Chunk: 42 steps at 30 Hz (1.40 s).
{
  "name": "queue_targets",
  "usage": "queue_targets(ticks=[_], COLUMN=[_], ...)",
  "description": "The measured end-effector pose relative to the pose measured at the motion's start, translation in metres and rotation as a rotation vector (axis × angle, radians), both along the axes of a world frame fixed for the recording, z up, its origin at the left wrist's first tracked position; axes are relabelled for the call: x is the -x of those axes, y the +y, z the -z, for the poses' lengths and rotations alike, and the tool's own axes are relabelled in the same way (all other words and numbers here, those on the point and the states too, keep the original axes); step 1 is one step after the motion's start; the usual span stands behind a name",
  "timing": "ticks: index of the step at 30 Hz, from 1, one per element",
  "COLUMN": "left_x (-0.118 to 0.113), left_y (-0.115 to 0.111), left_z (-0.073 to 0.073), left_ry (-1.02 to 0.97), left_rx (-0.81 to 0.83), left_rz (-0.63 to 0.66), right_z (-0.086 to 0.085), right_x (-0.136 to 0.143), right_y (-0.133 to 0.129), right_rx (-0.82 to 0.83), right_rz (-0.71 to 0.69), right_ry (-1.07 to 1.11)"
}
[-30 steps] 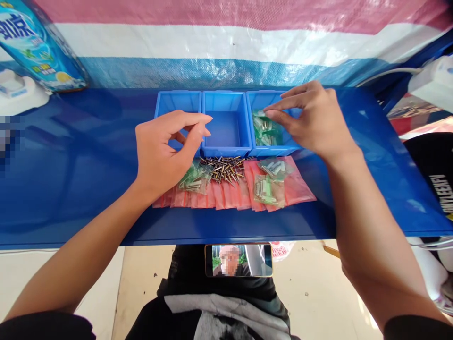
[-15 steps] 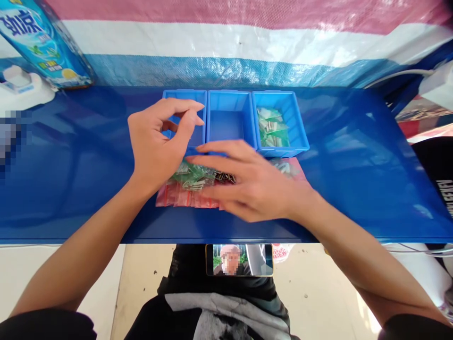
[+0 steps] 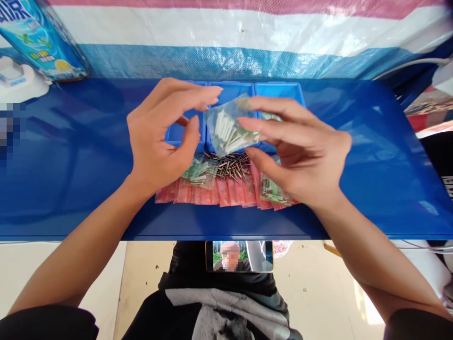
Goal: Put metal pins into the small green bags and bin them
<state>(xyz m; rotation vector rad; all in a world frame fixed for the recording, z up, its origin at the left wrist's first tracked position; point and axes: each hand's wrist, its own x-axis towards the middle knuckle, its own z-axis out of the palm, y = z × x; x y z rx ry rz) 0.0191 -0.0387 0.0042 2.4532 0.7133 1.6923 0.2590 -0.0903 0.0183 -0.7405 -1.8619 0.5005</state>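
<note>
A small clear plastic bag with white and metal pieces inside is pinched by the fingers of my right hand, in front of the blue bins. My left hand hovers just left of the bag, thumb and fingers apart, holding nothing. Beneath both hands lies a loose heap of dark and brassy screws on a row of red zip bags. One bag of green and white pieces rests left of the screws. Another filled bag lies to their right, partly behind my right hand.
Three joined bins stand at the back: left, middle and right, on a blue table. At the far left are a blue detergent pack and a white device. A phone rests on my lap.
My right hand has risen from the row of red bags with a clear bag in its fingers. My left thumb and fingers have parted. The screws are now more exposed.
</note>
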Motion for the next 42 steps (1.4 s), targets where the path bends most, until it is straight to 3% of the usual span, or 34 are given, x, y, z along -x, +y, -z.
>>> queue_targets(ticks=[4,7,11,15,23,26,37,39,42], left_x=[-0.002,-0.006,-0.012,-0.013,-0.007,-0.009,-0.01,-0.009,-0.009], left_y=[-0.005,-0.01,-0.016,-0.015,-0.009,-0.008,-0.009,-0.013,-0.019], left_z=[-0.001,0.0,0.001,0.0,0.001,0.001,0.001,-0.001,-0.004], left_ry=[0.197,0.164,0.11,0.064,0.14,0.155,0.081,0.06,0.017], left_rx=[-0.094,-0.205,-0.153,-0.102,-0.152,-0.129,-0.296,-0.246,-0.129], left_rz=[-0.03,-0.023,-0.034,-0.058,0.001,0.024,0.007,-0.018,-0.109], right_z=[-0.001,0.002,0.003,0.001,-0.001,-0.002,-0.003,-0.002,-0.002], right_x=[-0.005,-0.003,0.0,0.0,0.005,0.007,0.003,0.004,0.005], right_y=[0.002,-0.003,-0.008,-0.006,-0.005,-0.007,-0.003,-0.003,-0.004], right_rx=[-0.001,0.051,0.096,0.181,0.504,0.562,0.661,0.628,0.411], right_rz=[0.07,0.244,0.352,0.265,-0.139,-0.132,-0.099,-0.142,-0.097], right_ry=[0.071,0.041,0.042,0.19,0.379,0.392,0.344,0.361,0.308])
